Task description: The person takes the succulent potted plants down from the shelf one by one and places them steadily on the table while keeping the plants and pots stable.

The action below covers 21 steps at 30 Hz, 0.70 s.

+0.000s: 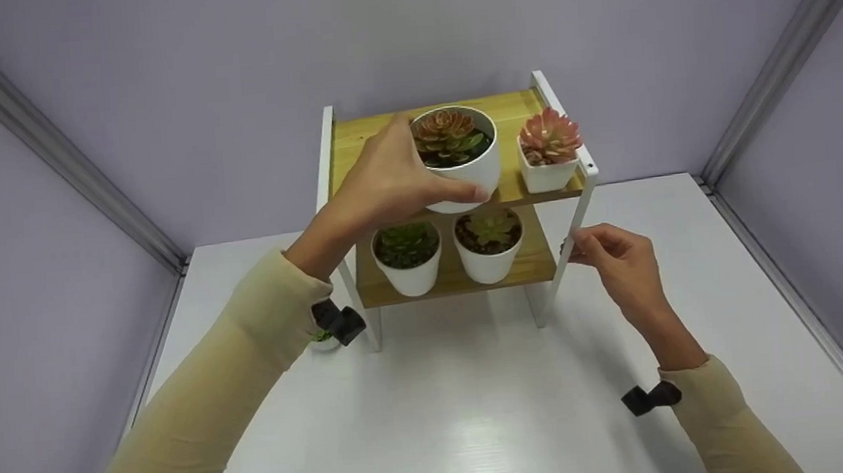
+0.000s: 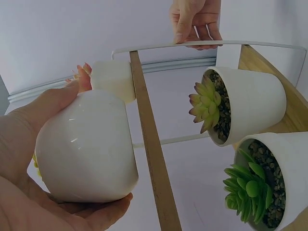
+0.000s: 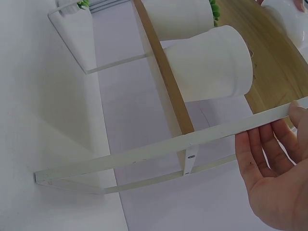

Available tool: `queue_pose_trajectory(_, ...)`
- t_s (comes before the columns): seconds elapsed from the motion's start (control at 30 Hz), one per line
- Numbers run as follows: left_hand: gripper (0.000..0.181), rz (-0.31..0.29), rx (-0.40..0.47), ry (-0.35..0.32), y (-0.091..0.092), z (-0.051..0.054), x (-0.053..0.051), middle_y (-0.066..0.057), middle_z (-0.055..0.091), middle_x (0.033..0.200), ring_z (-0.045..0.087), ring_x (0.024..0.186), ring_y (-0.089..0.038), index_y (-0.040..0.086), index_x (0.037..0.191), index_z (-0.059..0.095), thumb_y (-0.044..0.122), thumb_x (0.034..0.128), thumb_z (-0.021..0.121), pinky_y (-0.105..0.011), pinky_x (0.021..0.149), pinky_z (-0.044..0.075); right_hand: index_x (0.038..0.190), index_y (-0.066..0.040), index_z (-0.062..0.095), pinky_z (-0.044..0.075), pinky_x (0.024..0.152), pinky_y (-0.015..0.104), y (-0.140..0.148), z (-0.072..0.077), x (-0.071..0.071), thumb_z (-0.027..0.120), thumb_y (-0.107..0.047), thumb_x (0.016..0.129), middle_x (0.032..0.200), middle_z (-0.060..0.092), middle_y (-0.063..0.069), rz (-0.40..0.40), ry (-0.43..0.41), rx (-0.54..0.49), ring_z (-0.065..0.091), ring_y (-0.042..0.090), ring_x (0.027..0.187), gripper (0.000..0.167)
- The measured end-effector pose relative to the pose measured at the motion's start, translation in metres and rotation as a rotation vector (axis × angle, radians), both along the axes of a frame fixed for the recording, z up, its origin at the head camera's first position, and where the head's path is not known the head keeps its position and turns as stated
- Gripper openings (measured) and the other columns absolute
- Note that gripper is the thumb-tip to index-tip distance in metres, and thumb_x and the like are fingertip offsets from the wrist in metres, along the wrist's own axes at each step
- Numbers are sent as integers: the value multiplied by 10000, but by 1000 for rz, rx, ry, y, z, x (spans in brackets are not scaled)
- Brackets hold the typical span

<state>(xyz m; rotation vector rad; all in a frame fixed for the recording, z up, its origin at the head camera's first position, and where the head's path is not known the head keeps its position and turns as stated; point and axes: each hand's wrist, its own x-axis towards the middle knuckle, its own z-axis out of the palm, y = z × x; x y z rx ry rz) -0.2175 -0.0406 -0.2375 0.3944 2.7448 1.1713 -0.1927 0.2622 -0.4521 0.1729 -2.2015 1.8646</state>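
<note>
My left hand (image 1: 390, 175) grips a round white pot (image 1: 471, 176) holding a reddish-green succulent (image 1: 447, 135), over the upper wooden board of a two-tier plant stand (image 1: 513, 105). In the left wrist view the thumb and fingers curl round the pot (image 2: 86, 149); whether its base touches the board I cannot tell. My right hand (image 1: 623, 262) pinches the stand's white front right leg (image 1: 578, 213), with thumb and fingers on the metal bar (image 3: 226, 129) in the right wrist view. A small square pot (image 1: 548, 177) with a pink succulent (image 1: 550, 136) stands at the upper board's right end.
On the lower board stand two white pots, one with a dark green succulent (image 1: 408, 256), one with a pale green succulent (image 1: 491, 242). Behind the left sleeve, a small potted plant (image 1: 324, 342) sits on the white table (image 1: 436, 416). Grey panels (image 1: 177, 98) enclose the table.
</note>
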Motion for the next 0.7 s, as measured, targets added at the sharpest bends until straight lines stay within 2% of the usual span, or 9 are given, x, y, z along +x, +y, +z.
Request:
queue_pose_trajectory(0.27,1067,0,16,15,-8,0,5,-15,609,1392,592,1266,-178,137,1533,396,442,694,981,-377,1094,517,1123,23,753,630,917,260,-1,0,1,662,-290,1052,1034,781,134,8,-5,-9,779,127,955,333)
queue_pose_trajectory(0.5,1101,-5,9,23,-11,2,14,-40,598,1413,589,1292,-203,122,1552,378,451,691,980,-409,1092,526,1127,23,752,626,915,244,-1,0,2,656,-292,1056,1045,782,137,3,-10,3,780,116,953,337)
queue_pose_trajectory(0.7,1094,-23,9,18,-12,2,24,-32,610,1398,603,1275,-195,132,1541,392,479,683,975,-421,1078,535,1119,111,724,639,892,271,-2,0,2,669,-207,1047,1005,790,104,20,6,-56,781,111,929,330)
